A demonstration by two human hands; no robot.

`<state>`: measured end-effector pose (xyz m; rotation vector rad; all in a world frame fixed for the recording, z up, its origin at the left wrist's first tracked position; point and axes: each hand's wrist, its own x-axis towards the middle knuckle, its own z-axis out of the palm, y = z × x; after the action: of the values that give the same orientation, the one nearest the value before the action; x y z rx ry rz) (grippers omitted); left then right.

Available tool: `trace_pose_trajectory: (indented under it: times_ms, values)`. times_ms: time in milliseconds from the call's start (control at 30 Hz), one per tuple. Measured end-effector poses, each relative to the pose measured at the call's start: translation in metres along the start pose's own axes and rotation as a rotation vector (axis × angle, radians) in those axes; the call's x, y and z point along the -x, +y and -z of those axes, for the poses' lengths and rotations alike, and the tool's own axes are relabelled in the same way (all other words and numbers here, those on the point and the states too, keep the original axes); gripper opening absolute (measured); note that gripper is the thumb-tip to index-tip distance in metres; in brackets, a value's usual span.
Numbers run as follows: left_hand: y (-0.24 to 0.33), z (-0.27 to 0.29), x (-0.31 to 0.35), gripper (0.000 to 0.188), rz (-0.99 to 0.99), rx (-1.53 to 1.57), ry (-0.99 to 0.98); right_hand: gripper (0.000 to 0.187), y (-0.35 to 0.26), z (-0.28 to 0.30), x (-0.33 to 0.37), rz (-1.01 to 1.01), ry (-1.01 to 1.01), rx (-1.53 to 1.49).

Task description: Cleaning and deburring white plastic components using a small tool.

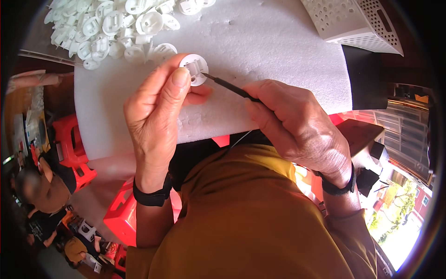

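Steady disc, light tip

The white disc [195,68] is held up above the near part of the foam sheet [278,56], clear of its surface. Working at it well seems to call for a firm but gentle pinch, so the rim neither turns nor flexes, and for small, controlled pressure from the tool, with the thumb kept out of the tip's path.

The disc is round, with a smooth pale rim and a recessed, roughly rectangular middle with raised edges; its finer detail is too small to tell.

The left hand [155,104] pinches it at its left side between thumb and fingers. The right hand [297,121] grips a slim dark tool [230,86], its tip at the disc's right part; whether it presses cannot be told. Beyond lies a heap of white parts [113,23], and at far right a perforated white basket [335,18].
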<state>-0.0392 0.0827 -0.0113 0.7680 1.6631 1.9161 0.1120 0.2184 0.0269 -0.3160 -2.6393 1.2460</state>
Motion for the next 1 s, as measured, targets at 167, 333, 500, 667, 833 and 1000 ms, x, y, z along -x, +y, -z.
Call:
trace_pose_trajectory:
  times_ms: [167,333,500,667,833,1000]
  values:
    - [-0.0029,0.0014,-0.0009,0.026,-0.05,-0.047,-0.024,0.02,0.0016,-0.0026,-0.001,0.015,0.017,0.019]
    - [-0.002,-0.0014,0.0003,0.025,-0.02,0.03,0.017,0.021,0.0039,-0.0021,0.002,0.041,0.038,0.009]
    - [-0.0014,-0.0031,0.0001,0.025,-0.038,-0.005,0.016,0.019,0.0007,-0.0018,0.001,0.011,0.031,0.024]
    - [-0.0023,-0.0013,-0.0003,0.024,-0.046,-0.042,0.018,0.018,0.0009,-0.0043,0.0002,0.015,0.037,0.028]
    - [-0.0039,-0.0001,0.0005,0.025,-0.037,-0.029,0.02,0.017,0.0002,-0.0073,0.0002,0.009,0.042,0.028]
    - [0.0011,-0.0064,0.0011,0.024,0.004,0.003,0.071,0.017,-0.0016,-0.0087,-0.0005,-0.008,0.027,0.054]
